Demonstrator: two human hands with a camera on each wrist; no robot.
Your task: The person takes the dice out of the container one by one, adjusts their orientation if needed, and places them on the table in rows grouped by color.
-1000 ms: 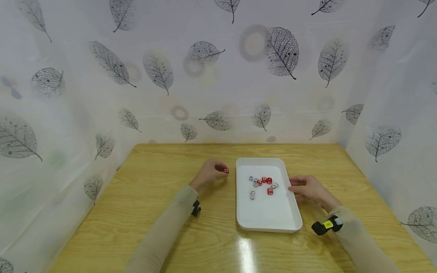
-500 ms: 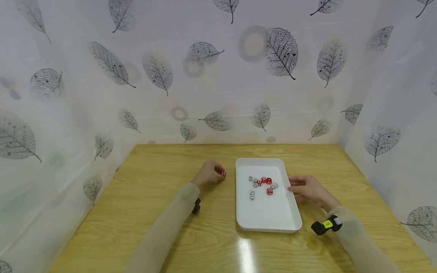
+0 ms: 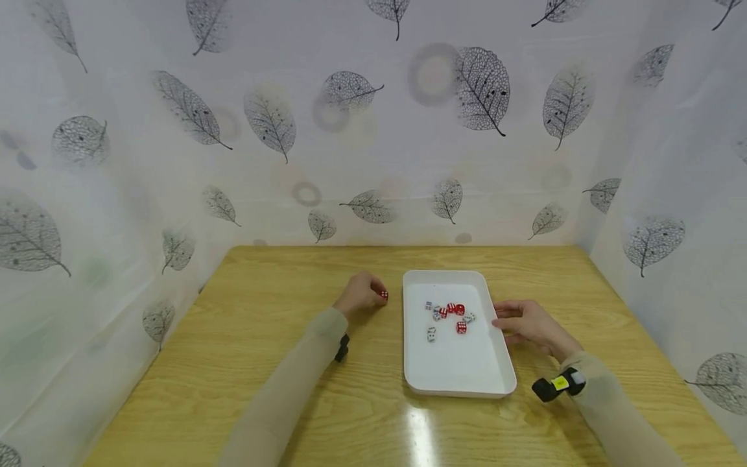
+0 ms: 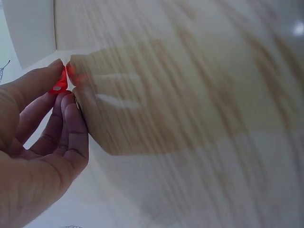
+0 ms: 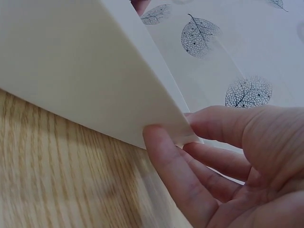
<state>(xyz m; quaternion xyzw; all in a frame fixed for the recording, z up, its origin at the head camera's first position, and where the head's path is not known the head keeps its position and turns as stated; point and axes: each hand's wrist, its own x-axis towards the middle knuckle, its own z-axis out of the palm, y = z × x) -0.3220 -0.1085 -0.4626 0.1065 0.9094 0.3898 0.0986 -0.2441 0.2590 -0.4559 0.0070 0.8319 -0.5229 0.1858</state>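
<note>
My left hand (image 3: 360,293) pinches a red die (image 3: 384,294) with white pips between thumb and fingertips, just left of the tray. Close up in the left wrist view, the same red die (image 4: 59,84) sits at the fingertips near the table surface. Several red and white dice lie loose in the upper half of the white tray (image 3: 461,370), among them a red die (image 3: 461,327) and a white die (image 3: 431,334). At the tray's right side, my right hand (image 3: 528,324) touches the outer wall and rim. In the right wrist view, its fingertips (image 5: 159,137) rest against that wall.
A wooden table (image 3: 280,292) bears the tray. White curtains with a leaf print (image 3: 373,143) enclose its back and sides. Glare (image 3: 420,434) shines on the tabletop below the tray.
My left hand, with the red die, shifts slightly left and then back right towards the tray. The right hand, the tray and the dice in it stay put.
</note>
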